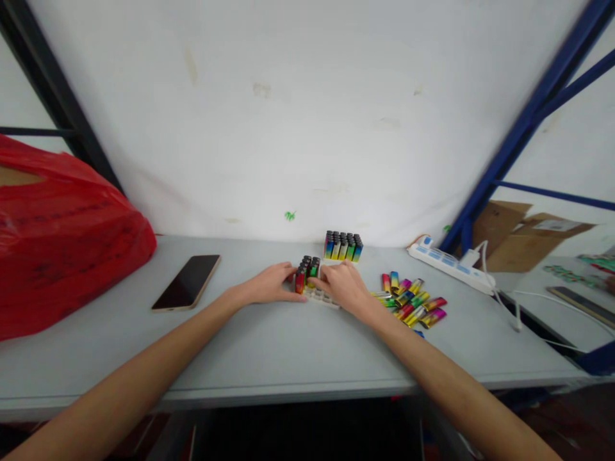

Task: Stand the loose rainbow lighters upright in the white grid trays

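A pale tray with a grid of slots (323,296) lies on the table in front of me. Several upright lighters with black tops (300,282) stand in its left part. My left hand (271,283) grips the tray's left end, thumb at the front corner and fingers behind the lighters. My right hand (343,285) is over the tray's right part, its fingertips closed on a green lighter (314,271) beside the standing ones. The fingers hide part of that lighter and of the slots.
Behind the tray stands a block of upright lighters (343,246). Loose colourful lighters (413,302) lie in a pile at right. A phone (187,283) and a red plastic bag (62,237) are at left. A white power strip (451,266) with cables lies at far right.
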`<state>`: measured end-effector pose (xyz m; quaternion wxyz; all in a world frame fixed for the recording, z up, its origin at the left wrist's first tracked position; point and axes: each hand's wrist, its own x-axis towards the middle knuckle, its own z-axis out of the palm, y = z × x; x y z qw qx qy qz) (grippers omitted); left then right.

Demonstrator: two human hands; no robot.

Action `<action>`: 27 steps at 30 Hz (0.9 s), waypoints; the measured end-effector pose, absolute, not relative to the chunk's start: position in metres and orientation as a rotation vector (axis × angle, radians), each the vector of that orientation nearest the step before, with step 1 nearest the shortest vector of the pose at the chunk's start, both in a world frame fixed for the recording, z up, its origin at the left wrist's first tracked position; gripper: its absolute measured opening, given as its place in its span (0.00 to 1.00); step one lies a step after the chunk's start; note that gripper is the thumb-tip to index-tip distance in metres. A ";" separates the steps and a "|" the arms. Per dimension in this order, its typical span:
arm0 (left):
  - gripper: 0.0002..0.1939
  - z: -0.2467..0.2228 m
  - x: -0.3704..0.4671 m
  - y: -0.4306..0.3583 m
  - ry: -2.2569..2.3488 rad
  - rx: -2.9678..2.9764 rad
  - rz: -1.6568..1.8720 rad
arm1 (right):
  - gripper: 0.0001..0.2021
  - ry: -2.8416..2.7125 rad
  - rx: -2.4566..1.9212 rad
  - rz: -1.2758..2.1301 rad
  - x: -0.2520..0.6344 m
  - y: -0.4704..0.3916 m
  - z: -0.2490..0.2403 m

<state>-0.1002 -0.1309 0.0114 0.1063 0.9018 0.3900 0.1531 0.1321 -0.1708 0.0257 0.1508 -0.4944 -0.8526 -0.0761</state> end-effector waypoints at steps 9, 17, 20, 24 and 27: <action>0.35 0.014 -0.100 -0.132 1.163 2.659 0.410 | 0.22 -2.140 -1.996 -0.286 0.207 -0.160 0.053; 0.35 0.013 -0.100 -0.132 1.171 2.616 0.443 | 0.15 -1.912 -2.450 -0.033 0.308 -0.142 0.043; 0.35 0.014 -0.099 -0.132 1.188 2.616 0.439 | 0.13 -1.926 -2.497 0.024 0.326 -0.138 0.039; 0.36 0.014 -0.099 -0.133 1.175 2.630 0.425 | 0.14 -1.953 -2.547 0.100 0.329 -0.134 0.035; 0.36 0.014 -0.100 -0.133 1.173 2.642 0.418 | 0.17 -1.969 -2.541 0.089 0.322 -0.132 0.032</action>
